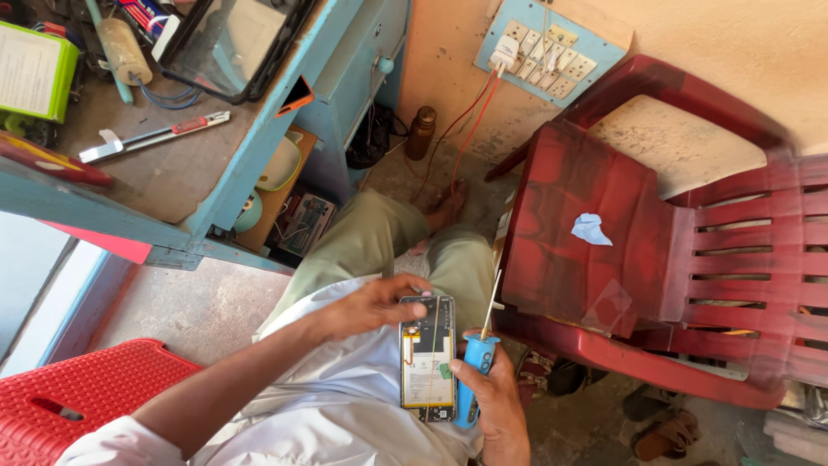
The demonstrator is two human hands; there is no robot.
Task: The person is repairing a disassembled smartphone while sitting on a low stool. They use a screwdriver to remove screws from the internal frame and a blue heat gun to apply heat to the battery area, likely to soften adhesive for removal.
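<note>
Bare concrete floor (pixel 198 311) and a peach wall (pixel 716 34) frame a cramped repair corner seen from above. Near the bottom centre, the left hand (pixel 375 304) reaches in from the left with fingers spread, their tips resting on the top edge of one opened smartphone (pixel 428 358), back cover off and battery and circuit boards showing. The right hand (pixel 490 399) comes up from the near edge, clamped around both the phone's right side and one blue bottle (pixel 473 380), from whose mouth a thin pale stick (pixel 491 304) rises. The phone lies over the person's lap, on a white shirt (pixel 345 406) and olive trousers (pixel 371 242).

To the right stands one dark red plastic chair (pixel 604 216), with one crumpled pale blue scrap (pixel 590 229) on its seat. At the near left is one red plastic stool (pixel 78 388). Far left, a blue wooden workbench (pixel 164 173) carries one utility knife (pixel 155 136) and one green-edged box (pixel 34 69). On the far wall hangs one blue switchboard (pixel 548 47) with one white plug (pixel 504 52) and red wires, and one brown bottle (pixel 421 131) stands on the floor below.
</note>
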